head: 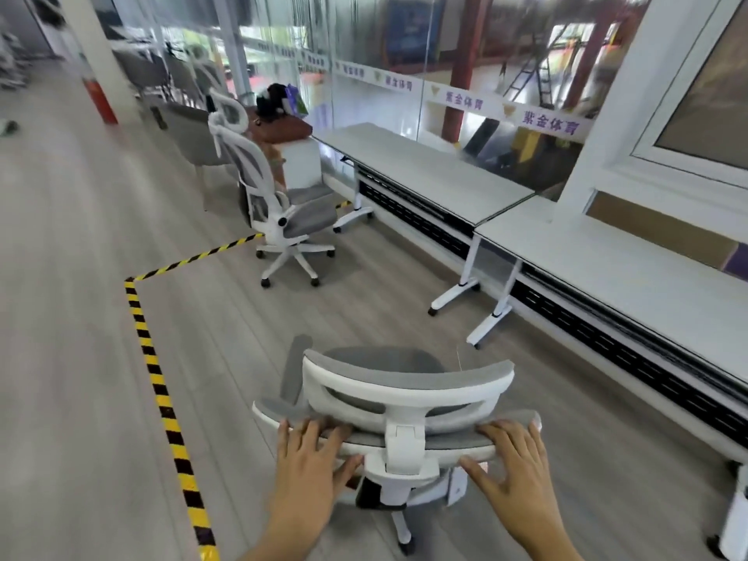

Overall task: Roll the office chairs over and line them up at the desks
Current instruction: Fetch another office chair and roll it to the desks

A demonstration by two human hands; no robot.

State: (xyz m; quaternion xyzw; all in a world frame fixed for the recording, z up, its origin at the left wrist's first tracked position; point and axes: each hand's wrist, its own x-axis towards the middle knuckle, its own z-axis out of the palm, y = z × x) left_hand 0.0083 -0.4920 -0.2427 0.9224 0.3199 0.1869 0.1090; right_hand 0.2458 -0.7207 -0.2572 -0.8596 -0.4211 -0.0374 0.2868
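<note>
The desks (pixel 445 176) ran along the right; one chair (pixel 279 204) already stood by them. The near chair (pixel 404 398) sat on open floor, its back top gripped by the left hand (pixel 311 463) and right hand (pixel 514 467). Steering called for even pushing from both, angling rightward to square it under the desk

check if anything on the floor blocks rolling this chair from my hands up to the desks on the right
Nothing visible does. Both hands, left hand and right hand, grip the top of the near chair, and the floor between it and the desks is bare. The other chair stands farther ahead, off that path.
</note>
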